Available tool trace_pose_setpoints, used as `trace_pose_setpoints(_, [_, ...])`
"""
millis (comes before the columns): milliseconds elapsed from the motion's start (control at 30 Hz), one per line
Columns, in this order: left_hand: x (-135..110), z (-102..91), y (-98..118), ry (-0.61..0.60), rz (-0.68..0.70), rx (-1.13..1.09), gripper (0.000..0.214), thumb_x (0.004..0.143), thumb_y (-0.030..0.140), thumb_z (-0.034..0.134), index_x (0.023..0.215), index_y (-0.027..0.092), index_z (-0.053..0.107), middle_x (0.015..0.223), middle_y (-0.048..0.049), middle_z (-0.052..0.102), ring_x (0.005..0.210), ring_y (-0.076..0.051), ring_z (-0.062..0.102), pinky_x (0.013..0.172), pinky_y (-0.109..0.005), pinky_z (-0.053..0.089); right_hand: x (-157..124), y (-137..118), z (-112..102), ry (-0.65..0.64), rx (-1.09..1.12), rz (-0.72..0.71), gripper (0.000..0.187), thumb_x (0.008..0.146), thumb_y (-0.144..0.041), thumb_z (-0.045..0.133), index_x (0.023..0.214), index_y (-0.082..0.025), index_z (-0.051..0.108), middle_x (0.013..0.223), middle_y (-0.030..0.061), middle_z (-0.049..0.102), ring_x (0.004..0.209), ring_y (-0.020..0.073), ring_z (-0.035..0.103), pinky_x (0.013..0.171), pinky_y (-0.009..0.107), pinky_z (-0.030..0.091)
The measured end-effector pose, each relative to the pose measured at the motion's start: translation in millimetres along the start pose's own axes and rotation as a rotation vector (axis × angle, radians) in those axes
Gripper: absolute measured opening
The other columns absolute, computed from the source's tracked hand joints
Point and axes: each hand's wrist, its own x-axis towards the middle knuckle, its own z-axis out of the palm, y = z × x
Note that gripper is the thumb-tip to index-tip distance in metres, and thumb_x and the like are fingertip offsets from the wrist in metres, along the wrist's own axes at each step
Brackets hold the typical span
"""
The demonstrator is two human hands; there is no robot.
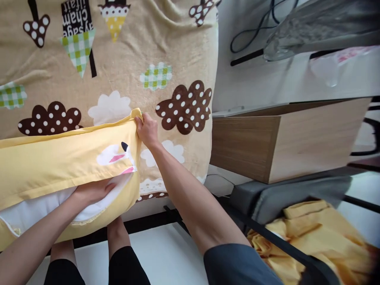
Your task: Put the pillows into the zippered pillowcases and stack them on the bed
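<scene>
A yellow pillowcase (65, 162) with a rabbit print lies at the near left of the bed, a white pillow (55, 200) showing through its long opening. My right hand (147, 128) is closed on the pillowcase's far right corner, pinching the cloth between thumb and fingers. Through the opening reaches my left hand (93, 192), resting against the white pillow beneath the flap. Its thumb shows, while the other fingers are hidden under the yellow cloth.
A beige blanket (124, 59) with cloud prints covers the bed. To the right stands a wooden box-like unit (246, 144), with a grey padded piece (297, 194) below it. Yellow cloth (323, 233) lies heaped at lower right, behind a black bar. A dark cable (252, 33) loops at the top right.
</scene>
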Motion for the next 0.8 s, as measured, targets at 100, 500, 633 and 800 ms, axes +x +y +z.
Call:
trace_pose_setpoints(100, [-3,-16.8,-18,-0.159,0.472,0.195,0.049,0.097,0.041,0.043,0.142,0.025,0.051,0.149,0.0002,0.048,0.139,-0.026,0.044,0.121,-0.043,0.029,6,-4,5,0.018,-0.126,0.044,0.016,0.092,-0.029,0.048,0.078,-0.022,0.048,0.066,0.0004,0.052,0.067,0.0181,0.048,0.069,0.030,0.033])
trace_pose_setpoints(500, [-3,-27.4,-29,0.028,0.707,0.594,0.056,0.099,0.035,0.042,0.154,0.028,0.031,0.150,-0.0019,0.047,0.123,-0.020,0.058,0.105,-0.032,0.047,18,6,5,0.055,-0.020,0.122,0.024,0.100,-0.037,0.037,0.098,-0.021,0.055,0.080,0.0067,0.062,0.078,0.0242,0.057,0.072,0.034,0.039])
trace_pose_setpoints(633, [-2,-40.2,-14,0.085,0.770,0.626,0.052,0.098,0.029,0.047,0.149,0.024,0.040,0.144,-0.0048,0.054,0.126,-0.023,0.056,0.107,-0.035,0.044,-35,-4,-31,0.160,0.087,-0.018,0.020,0.097,-0.039,0.045,0.101,-0.021,0.055,0.096,0.0091,0.063,0.089,0.0231,0.057,0.078,0.035,0.044])
trace_pose_setpoints(800, [-1,-53.0,35,0.144,1.128,0.482,0.024,0.090,0.010,0.049,0.107,0.012,0.065,0.111,-0.0138,0.069,0.103,-0.026,0.064,0.089,-0.039,0.051,-183,-25,-73,-0.077,0.178,-0.447,0.015,0.097,-0.022,0.042,0.093,-0.020,0.056,0.086,0.0060,0.064,0.078,0.0174,0.058,0.071,0.030,0.046])
